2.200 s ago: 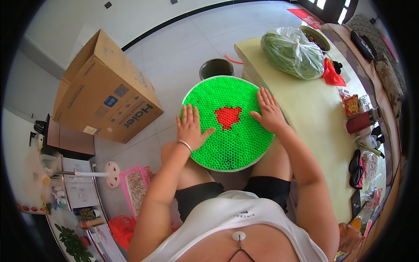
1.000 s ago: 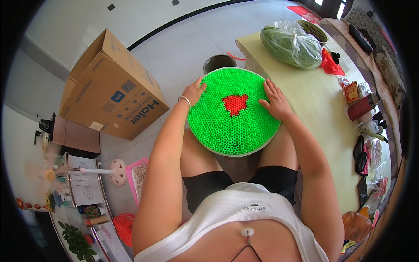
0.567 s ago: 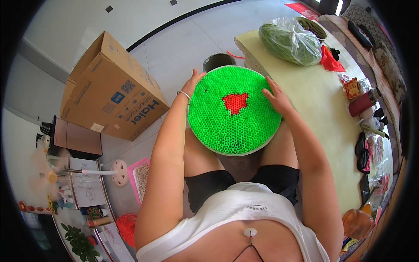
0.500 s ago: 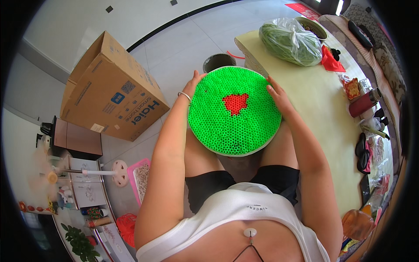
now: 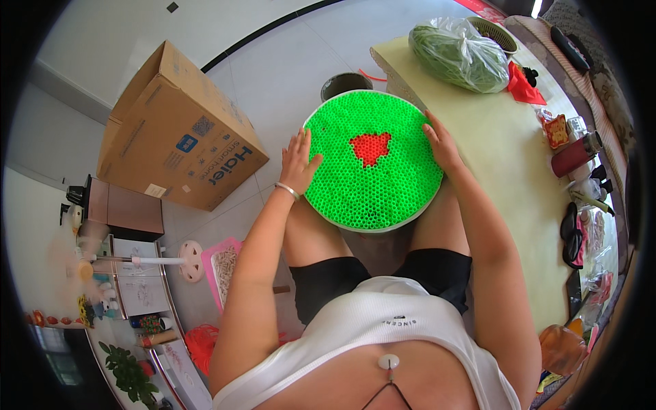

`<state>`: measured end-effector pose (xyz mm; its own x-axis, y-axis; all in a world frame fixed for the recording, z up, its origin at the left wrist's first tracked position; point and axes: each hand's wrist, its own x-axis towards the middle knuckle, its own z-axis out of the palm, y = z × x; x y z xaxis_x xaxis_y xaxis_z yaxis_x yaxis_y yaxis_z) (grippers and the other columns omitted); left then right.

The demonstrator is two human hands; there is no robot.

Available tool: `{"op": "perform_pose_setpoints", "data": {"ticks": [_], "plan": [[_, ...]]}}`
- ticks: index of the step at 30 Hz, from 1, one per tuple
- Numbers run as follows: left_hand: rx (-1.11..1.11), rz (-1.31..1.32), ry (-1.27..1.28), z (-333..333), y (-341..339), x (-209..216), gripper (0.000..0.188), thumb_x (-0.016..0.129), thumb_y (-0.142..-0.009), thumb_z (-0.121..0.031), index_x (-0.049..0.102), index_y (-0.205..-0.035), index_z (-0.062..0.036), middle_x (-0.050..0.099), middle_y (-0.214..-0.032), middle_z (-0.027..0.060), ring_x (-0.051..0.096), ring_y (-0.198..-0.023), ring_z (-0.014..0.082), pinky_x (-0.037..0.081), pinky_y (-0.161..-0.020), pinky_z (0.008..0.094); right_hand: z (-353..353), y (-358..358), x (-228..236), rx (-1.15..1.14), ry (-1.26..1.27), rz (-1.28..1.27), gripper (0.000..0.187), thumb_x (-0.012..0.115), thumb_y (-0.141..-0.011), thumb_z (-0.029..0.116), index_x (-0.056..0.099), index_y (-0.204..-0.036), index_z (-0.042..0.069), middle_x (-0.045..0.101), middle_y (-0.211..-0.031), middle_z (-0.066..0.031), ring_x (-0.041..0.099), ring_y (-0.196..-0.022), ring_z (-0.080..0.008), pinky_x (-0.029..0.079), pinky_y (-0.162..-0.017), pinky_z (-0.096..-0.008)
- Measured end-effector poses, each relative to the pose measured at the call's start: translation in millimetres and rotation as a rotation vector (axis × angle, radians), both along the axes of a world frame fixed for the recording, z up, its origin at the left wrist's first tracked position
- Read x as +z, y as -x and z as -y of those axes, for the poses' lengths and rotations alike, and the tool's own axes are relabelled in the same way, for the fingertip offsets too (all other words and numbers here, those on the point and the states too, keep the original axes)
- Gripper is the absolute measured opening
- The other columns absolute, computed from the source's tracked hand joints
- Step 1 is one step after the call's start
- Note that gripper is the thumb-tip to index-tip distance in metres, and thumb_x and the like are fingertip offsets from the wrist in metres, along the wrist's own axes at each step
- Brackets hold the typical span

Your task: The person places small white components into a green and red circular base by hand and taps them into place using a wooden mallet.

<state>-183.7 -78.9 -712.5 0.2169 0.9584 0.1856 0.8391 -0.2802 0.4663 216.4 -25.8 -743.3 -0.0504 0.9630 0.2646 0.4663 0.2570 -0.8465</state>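
A round tray (image 5: 376, 195) packed with short green tubes, standing on end like cut straws, sits over my knees. Red tubes (image 5: 371, 149) form an uneven patch just above its middle. My left hand (image 5: 296, 164) holds the left side of the pale rim, thumb over the top and fingers pointing forward. On the right side, my right hand (image 5: 443, 145) grips the rim with its thumb on the tubes; its other fingers lie along the edge. The underside of the tray is hidden.
A large cardboard box (image 5: 179, 133) stands at left, with a dark bucket (image 5: 345, 83) beyond the tray. The pale table (image 5: 509, 225) at right bears a bag of greens (image 5: 459, 56) and a red flask (image 5: 575, 156). A fan (image 5: 85, 270) and pink litter tray (image 5: 222, 270) are at lower left.
My left hand has slid back along the rim toward me, from the upper left to the left side. The tray appears slightly higher in view, as does much of the room.
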Motion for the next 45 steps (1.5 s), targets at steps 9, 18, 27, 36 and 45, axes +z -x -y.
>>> {"op": "perform_pose_setpoints", "data": {"ticks": [9,18,27,36,45], "plan": [[0.021,-0.418,-0.031,37,-23,23,0.091,0.042,-0.092,-0.068,0.016,-0.156,-0.0088,0.013,-0.162,0.0192,0.011,-0.149,0.0384,0.006,-0.115,0.0635,58,27,37,-0.039,-0.123,0.620,0.074,0.052,-0.096,0.049,0.032,-0.148,0.001,0.033,-0.154,-0.0198,0.029,-0.144,-0.0332,0.023,-0.118,-0.0463],[-0.203,-0.486,-0.083,59,-54,36,0.095,0.035,-0.089,-0.075,0.017,-0.156,-0.0105,0.012,-0.163,0.0153,0.012,-0.150,0.0354,0.004,-0.117,0.0611,95,39,48,0.110,-0.223,0.849,0.081,0.053,-0.091,0.057,0.035,-0.149,0.002,0.027,-0.157,-0.0188,0.022,-0.147,-0.0333,0.014,-0.119,-0.0518],[-0.210,-0.543,-0.048,69,-56,34,0.098,0.036,-0.087,-0.077,0.016,-0.157,-0.0104,0.012,-0.163,0.0149,0.011,-0.150,0.0350,0.006,-0.118,0.0582,114,71,68,0.202,-0.215,0.751,0.084,0.056,-0.091,0.055,0.031,-0.149,0.000,0.024,-0.157,-0.0232,0.021,-0.146,-0.0386,0.015,-0.119,-0.0531],[-0.234,-0.487,-0.046,101,-57,37,0.102,0.043,-0.083,-0.078,0.023,-0.155,-0.0088,0.017,-0.161,0.0191,0.016,-0.148,0.0380,0.010,-0.116,0.0599,167,95,73,0.354,-0.205,0.774,0.089,0.056,-0.087,0.058,0.032,-0.149,0.000,0.027,-0.157,-0.0206,0.024,-0.146,-0.0354,0.018,-0.119,-0.0502],[-0.226,-0.456,-0.033,93,-55,36,0.097,0.038,-0.085,-0.078,0.024,-0.155,-0.0124,0.019,-0.161,0.0175,0.018,-0.148,0.0371,0.012,-0.116,0.0592,107,78,76,0.208,-0.212,0.781,0.095,0.059,-0.086,0.059,0.027,-0.150,-0.004,0.024,-0.156,-0.0253,0.020,-0.147,-0.0380,0.014,-0.120,-0.0496]]}}
